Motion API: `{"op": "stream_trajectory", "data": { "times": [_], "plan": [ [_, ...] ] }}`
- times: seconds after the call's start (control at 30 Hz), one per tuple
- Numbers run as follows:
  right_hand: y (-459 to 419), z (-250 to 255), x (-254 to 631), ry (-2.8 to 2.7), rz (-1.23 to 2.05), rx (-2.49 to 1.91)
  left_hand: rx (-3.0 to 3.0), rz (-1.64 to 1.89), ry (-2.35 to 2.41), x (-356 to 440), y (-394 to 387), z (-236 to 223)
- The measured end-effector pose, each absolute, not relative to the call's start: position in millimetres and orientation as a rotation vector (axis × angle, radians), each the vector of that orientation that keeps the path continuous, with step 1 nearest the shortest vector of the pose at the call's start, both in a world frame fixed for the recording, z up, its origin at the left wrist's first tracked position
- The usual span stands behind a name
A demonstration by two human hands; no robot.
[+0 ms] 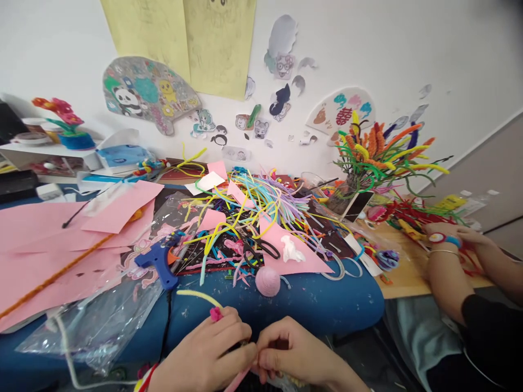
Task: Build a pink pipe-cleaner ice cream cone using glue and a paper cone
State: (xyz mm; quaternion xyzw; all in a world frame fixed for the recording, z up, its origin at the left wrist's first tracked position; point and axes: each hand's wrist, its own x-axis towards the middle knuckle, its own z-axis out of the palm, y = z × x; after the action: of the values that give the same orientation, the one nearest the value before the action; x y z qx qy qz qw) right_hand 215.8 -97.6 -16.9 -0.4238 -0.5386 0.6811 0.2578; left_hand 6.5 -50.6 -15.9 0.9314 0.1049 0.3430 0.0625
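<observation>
My left hand (208, 348) and my right hand (292, 351) meet at the bottom edge, in front of the blue table (322, 305). Both are closed in a pinch, fingertips touching. The left hand holds a yellow pipe cleaner (200, 295) with a pink fuzzy bit (216, 313) at its end. A pink strand (237, 379) runs down between the two hands. What the right fingers pinch is mostly hidden. A pink pompom ball (267, 281) lies on the table just beyond my hands.
A blue glue gun (160, 262), black scissors (261, 249), pink paper sheets (61, 239) and a heap of pipe cleaners (253, 201) cover the table. Clear plastic wrap (98, 321) hangs off the front left. Another person's arms (457, 261) work at the right beside a pipe-cleaner bouquet (379, 149).
</observation>
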Motion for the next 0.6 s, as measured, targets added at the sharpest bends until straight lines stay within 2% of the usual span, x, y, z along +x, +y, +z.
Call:
{"op": "stream_trajectory", "data": {
  "times": [0.07,0.23,0.3,0.33,0.37,0.43,0.53,0.6],
  "plan": [
    [-100.1,-20.0,213.7,-1.63,1.482,-1.219,2.773,1.057,0.389,8.3,-51.7,-18.7],
    [-109.5,-18.8,210.1,-2.205,-0.185,-0.91,2.354,1.012,0.665,13.7,-56.8,-20.2],
    [-111.4,-18.6,210.2,-2.257,-0.522,-0.791,2.209,0.953,0.723,13.6,-57.5,-18.7],
    [-111.5,-18.8,210.2,-2.243,-0.531,-0.773,2.183,0.937,0.74,13.2,-57.4,-17.6],
    [-111.2,-19.3,210.1,-2.208,-0.429,-0.79,2.187,0.933,0.741,12.6,-57.0,-16.4],
    [-109.6,-20.3,209.7,-2.093,0.046,-0.909,2.276,0.973,0.667,11.3,-55.6,-13.5],
    [-106.8,-21.7,210.2,-1.773,1.162,-1.118,2.539,1.044,0.467,10.3,-53.1,-9.7],
    [-105.7,-23.5,211.2,-1.523,1.739,-1.155,2.67,1.094,0.358,10.3,-51.8,-9.5]
  ]
}}
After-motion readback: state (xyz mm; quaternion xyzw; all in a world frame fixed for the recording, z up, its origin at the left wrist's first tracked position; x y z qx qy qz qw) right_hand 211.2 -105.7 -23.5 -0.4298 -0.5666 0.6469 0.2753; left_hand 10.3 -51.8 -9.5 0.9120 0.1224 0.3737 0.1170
